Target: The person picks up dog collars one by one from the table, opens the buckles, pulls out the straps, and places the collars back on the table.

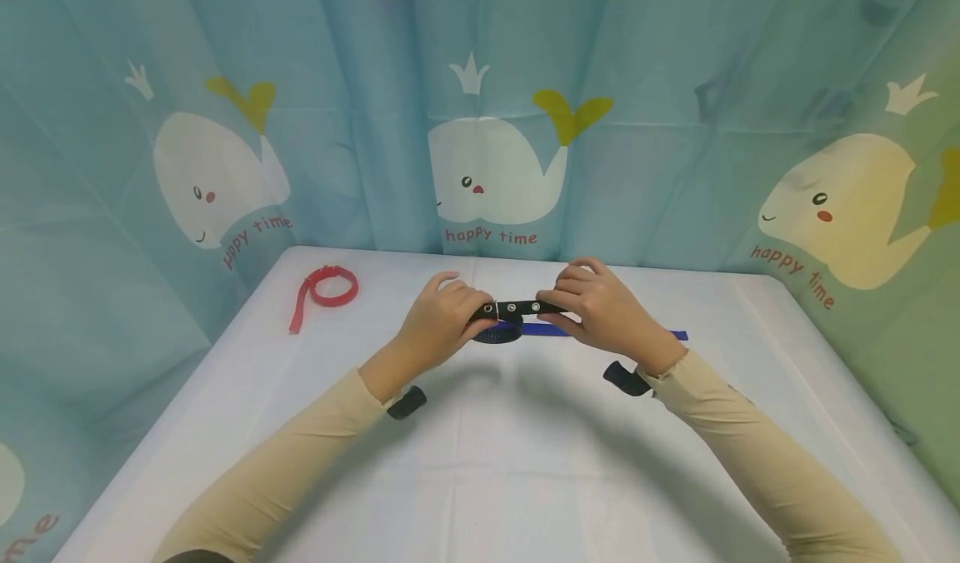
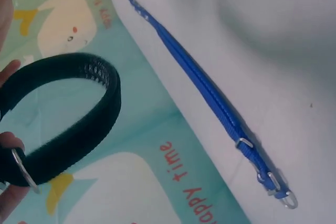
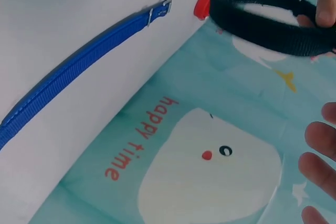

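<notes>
A black collar point(image 1: 512, 307) with metal eyelets is held up above the table, its strap bent into a loop below the hands. The left hand point(image 1: 445, 317) pinches it at the end with a metal ring, which shows beside the fingers in the left wrist view. Over at the eyelet end, the right hand point(image 1: 600, 309) grips the strap between thumb and fingers. The collar's ribbed loop point(image 3: 257, 32) hangs in the right wrist view. Behind it on the table lies a blue collar point(image 2: 205, 85), stretched out straight, with a metal buckle and D-ring at one end.
A red collar point(image 1: 335, 301) lies coiled at the back left of the white table point(image 1: 450, 496), its tail pointing toward the front. Along the table's back and sides hangs a blue-green curtain point(image 1: 360, 130) printed with whales. Black wrist-worn devices point(image 1: 407, 403) sit under both sleeves.
</notes>
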The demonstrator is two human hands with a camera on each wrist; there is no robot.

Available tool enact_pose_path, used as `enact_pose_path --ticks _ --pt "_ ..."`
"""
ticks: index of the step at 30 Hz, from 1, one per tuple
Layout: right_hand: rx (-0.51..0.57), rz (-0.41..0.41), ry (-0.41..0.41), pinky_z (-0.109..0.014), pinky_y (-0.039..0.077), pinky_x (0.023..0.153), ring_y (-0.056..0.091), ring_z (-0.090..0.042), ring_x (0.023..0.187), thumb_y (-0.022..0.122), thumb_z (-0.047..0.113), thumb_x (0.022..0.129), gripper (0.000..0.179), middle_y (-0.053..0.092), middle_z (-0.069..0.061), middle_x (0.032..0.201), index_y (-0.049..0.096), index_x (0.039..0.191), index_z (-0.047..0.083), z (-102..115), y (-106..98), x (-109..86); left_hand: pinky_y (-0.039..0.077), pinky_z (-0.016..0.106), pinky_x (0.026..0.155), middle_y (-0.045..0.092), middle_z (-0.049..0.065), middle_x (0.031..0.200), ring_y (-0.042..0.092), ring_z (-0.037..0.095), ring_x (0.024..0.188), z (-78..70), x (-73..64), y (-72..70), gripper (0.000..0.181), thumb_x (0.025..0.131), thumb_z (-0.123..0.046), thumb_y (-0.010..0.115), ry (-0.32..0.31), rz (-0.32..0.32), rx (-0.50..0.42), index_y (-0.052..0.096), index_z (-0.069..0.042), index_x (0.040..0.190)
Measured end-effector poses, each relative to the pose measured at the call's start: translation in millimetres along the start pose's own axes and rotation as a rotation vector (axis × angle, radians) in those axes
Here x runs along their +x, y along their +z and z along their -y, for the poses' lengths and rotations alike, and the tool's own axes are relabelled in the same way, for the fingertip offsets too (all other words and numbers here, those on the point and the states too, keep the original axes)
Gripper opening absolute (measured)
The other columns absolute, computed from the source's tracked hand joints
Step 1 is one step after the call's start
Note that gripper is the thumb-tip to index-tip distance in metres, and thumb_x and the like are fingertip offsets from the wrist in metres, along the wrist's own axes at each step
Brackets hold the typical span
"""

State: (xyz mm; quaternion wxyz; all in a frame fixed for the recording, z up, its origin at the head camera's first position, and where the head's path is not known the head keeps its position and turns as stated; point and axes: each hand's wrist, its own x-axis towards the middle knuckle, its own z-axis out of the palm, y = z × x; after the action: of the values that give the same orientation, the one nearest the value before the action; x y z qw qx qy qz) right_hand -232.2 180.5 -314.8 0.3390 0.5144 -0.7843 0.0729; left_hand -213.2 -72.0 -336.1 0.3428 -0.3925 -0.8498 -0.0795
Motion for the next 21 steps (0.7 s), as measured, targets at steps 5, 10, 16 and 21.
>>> enact_pose_path --ticks 5,10,16,21 --pt "-0.017 0.006 0.024 -0.044 0.047 0.084 0.058 -0.018 0.073 0.081 0.017 0.07 0.02 0.065 0.0 0.071 0.07 0.086 0.01 -5 -1 -3.7 0.045 0.044 0.098 0.07 -0.001 0.082 0.064 0.015 0.081 1.4 -2.1 -2.0 0.021 0.082 -0.027 0.072 -0.015 0.002 -0.082 0.067 -0.01 0.093" --pt "0.002 0.028 0.07 -0.042 0.047 0.083 0.06 -0.019 0.076 0.081 0.017 0.07 0.022 0.067 -0.002 0.074 0.071 0.088 0.01 -6 2 -6.4 0.044 0.044 0.099 0.069 0.0 0.083 0.062 0.014 0.08 0.1 -4.3 -2.1 0.018 0.082 -0.022 0.072 -0.043 0.01 -0.166 0.067 -0.01 0.093" --pt "0.115 0.017 0.068 -0.043 0.047 0.088 0.063 -0.021 0.084 0.078 0.026 0.074 0.034 0.071 -0.004 0.085 0.071 0.102 0.008 9 10 1.9 0.045 0.044 0.098 0.072 -0.002 0.082 0.064 0.014 0.078 -6.9 0.1 -0.1 0.018 0.08 -0.024 0.075 -0.006 -0.029 -0.126 0.069 -0.011 0.091" --pt "0.127 -0.024 0.029 -0.043 0.048 0.089 0.064 -0.019 0.081 0.079 0.022 0.074 0.028 0.071 -0.002 0.083 0.072 0.097 0.007 19 16 9.3 0.044 0.044 0.098 0.073 -0.003 0.082 0.065 0.014 0.079 -13.8 3.6 1.0 0.02 0.081 -0.027 0.073 0.008 -0.053 -0.102 0.071 -0.011 0.092"
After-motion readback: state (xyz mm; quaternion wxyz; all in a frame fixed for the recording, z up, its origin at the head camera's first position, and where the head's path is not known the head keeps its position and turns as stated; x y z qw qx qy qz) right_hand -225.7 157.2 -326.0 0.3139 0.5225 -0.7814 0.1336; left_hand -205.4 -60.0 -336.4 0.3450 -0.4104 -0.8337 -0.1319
